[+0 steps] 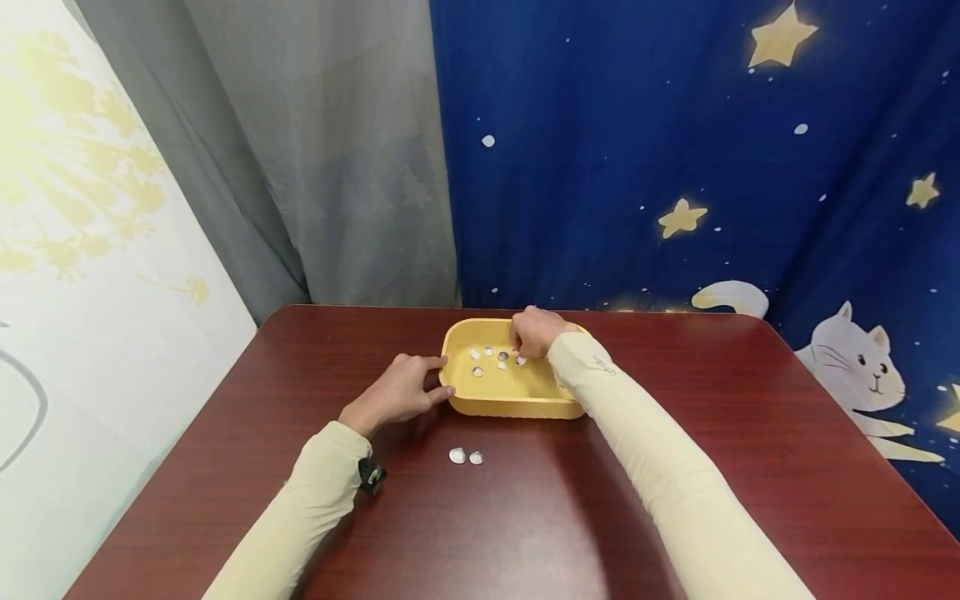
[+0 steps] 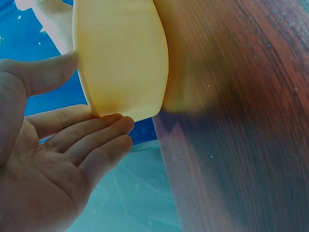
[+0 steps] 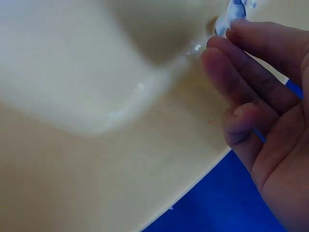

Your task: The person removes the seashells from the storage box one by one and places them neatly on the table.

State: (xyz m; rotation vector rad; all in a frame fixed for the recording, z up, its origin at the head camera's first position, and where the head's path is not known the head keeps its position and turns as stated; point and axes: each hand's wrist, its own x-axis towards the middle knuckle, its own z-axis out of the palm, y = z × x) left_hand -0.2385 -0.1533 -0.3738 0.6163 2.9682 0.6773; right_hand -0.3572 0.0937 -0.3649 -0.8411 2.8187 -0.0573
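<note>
A yellow plastic tub (image 1: 517,408) stands near the far side of the table. My left hand (image 1: 400,387) holds its left end, thumb and fingers set against the rim; the left wrist view shows the fingertips (image 2: 126,123) against the outer wall. Inside the tub, my right hand (image 1: 536,332) reaches down with bent fingers and pinches a small seashell (image 3: 236,10) at its fingertips. Several more white and purplish seashells (image 1: 477,372) lie scattered on the tub floor to the left of that hand. My right sleeve hides the tub's right end.
Two white seashells (image 1: 457,456) lie on the dark red wooden table (image 1: 420,533), in front of the tub. Behind the table's far edge hang a grey curtain (image 1: 360,167) and a blue curtain (image 1: 570,167) with stars. A white patterned panel (image 1: 90,250) borders the left side.
</note>
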